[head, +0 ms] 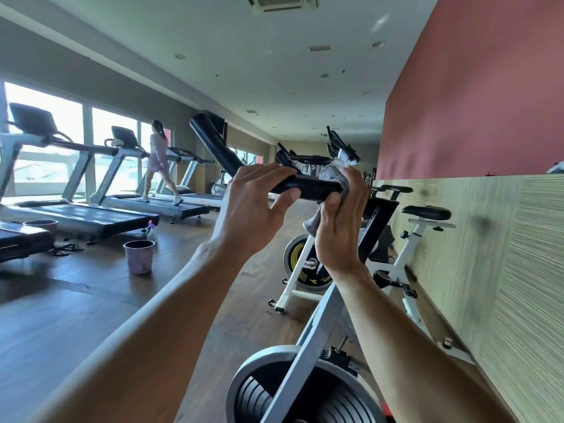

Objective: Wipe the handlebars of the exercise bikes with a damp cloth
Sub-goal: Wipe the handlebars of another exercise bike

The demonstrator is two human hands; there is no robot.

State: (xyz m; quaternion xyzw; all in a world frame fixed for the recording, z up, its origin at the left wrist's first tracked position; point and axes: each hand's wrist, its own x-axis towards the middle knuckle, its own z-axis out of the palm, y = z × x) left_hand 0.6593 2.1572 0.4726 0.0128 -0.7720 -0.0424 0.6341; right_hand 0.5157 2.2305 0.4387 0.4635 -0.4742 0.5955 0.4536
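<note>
A black padded handlebar [308,188] of the nearest exercise bike runs across the middle of the view, with one end [213,138] bending up to the left. My left hand [253,209] wraps its fingers over the bar from above. My right hand [338,221] presses a grey cloth [334,175] around the bar's right part, and a corner of the cloth hangs below. The bike's grey frame [308,340] and flywheel [293,389] stand under my arms.
More exercise bikes [393,236] line the wood-panelled wall [500,270] on the right. Treadmills [91,215] stand along the windows at left, with a person walking on one. A purple bucket [139,256] sits on the wooden floor between the rows.
</note>
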